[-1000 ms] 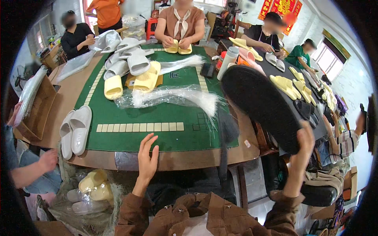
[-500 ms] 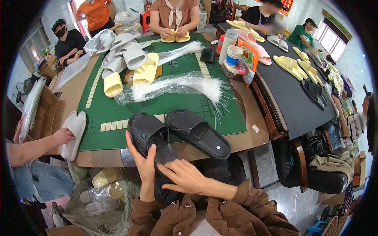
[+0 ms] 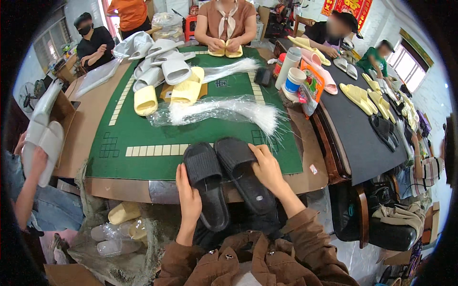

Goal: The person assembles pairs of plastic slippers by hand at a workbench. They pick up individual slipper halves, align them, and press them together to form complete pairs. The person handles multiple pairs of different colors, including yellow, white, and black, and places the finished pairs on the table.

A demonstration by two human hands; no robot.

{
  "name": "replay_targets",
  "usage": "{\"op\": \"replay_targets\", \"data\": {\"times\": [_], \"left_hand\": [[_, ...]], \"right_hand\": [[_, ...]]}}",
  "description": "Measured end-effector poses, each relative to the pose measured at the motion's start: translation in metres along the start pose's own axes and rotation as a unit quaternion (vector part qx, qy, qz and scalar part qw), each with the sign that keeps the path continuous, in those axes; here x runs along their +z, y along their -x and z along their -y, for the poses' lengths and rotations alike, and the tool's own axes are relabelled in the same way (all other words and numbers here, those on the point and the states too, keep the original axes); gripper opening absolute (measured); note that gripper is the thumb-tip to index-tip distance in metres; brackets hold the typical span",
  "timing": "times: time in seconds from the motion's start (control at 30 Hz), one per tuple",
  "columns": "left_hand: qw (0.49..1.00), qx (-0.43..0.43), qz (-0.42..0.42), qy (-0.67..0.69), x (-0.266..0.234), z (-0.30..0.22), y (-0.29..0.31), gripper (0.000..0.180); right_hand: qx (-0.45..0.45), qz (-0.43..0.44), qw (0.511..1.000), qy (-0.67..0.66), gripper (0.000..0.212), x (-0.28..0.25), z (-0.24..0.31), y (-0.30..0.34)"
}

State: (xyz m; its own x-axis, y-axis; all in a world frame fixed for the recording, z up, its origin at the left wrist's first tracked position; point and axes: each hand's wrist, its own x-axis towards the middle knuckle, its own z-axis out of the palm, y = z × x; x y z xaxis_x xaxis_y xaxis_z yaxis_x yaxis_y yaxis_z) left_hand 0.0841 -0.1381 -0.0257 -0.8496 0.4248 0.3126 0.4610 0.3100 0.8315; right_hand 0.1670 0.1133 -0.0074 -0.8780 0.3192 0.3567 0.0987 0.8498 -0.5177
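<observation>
Two black ribbed slippers lie side by side at the near edge of the table, toes pointing away from me and heels overhanging the edge. My left hand [image 3: 190, 202] is closed along the outer side of the left slipper [image 3: 212, 202], fingers partly hidden beneath it. On the other side, my right hand [image 3: 268, 168] grips the right slipper [image 3: 250, 183] at its strap, with the thumb side up. The straps of the pair nearly touch, while the heels spread apart. Ahead lies a bundle of white plastic ties [image 3: 229, 112], partly in clear wrap.
Grey slippers [image 3: 176, 71] and yellow slippers [image 3: 188, 88] are piled on the green mat [image 3: 143, 164]. Cups and a bottle [image 3: 288, 66] stand at the mat's right. A co-worker at left holds pale slippers [image 3: 50, 143]. A sack [image 3: 81, 238] with wrapped slippers sits below; others work around the tables.
My right hand has left the left slipper's heel and taken hold of the right slipper. Both slippers are now closer together. The co-worker at left has lifted pale slippers off the table.
</observation>
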Motion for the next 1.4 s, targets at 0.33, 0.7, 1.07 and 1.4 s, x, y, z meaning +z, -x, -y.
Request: {"op": "replay_targets", "data": {"times": [0.33, 0.7, 1.07, 1.4], "left_hand": [[0.995, 0.025, 0.061, -0.075, 0.027, 0.010, -0.034, 0.065], [0.973, 0.194, 0.085, -0.091, 0.030, -0.041, -0.114, 0.043], [0.882, 0.266, 0.037, -0.387, 0.067, 0.081, -0.220, 0.048], [0.853, 0.232, 0.017, -0.468, 0.058, 0.062, -0.209, 0.050]], "right_hand": [[0.033, 0.093, 0.981, -0.166, 0.056, -0.031, -0.018, 0.005], [0.208, -0.112, 0.836, -0.495, 0.026, -0.014, -0.110, -0.137], [0.309, 0.050, 0.807, -0.502, 0.024, 0.019, -0.119, -0.185], [0.268, -0.165, 0.813, -0.490, 0.023, -0.018, -0.125, -0.155]]}}
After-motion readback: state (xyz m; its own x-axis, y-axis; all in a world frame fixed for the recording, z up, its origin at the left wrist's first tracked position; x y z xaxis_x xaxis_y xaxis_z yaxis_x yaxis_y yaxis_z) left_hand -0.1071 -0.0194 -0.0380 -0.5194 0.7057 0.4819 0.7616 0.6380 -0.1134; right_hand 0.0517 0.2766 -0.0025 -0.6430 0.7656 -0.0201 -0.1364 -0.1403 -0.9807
